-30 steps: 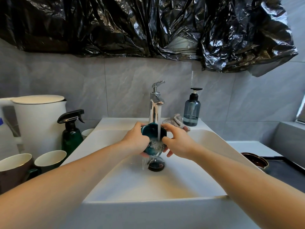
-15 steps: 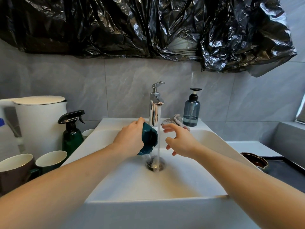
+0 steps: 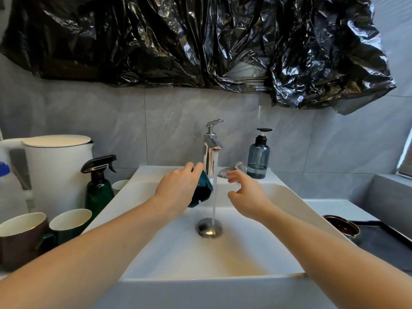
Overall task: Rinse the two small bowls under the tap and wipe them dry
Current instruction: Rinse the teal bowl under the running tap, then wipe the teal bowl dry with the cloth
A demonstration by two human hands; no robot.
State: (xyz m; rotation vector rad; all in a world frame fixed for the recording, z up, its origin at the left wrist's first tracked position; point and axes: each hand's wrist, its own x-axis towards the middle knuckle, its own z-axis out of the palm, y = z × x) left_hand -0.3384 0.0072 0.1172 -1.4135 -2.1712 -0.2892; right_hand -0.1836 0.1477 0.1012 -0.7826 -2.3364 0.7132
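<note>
At frame centre the left hand (image 3: 178, 186) grips a teal bowl (image 3: 201, 190), tilted and half hidden behind its fingers, just left of the stream from the tap (image 3: 210, 150). The right hand (image 3: 246, 197) hangs open, empty. A brown bowl (image 3: 341, 226) sits lower right, partly behind the sink (image 3: 296, 204) rim.

I can read no text, label, brand or number on anything around my sink, bottles and mugs included.
</note>
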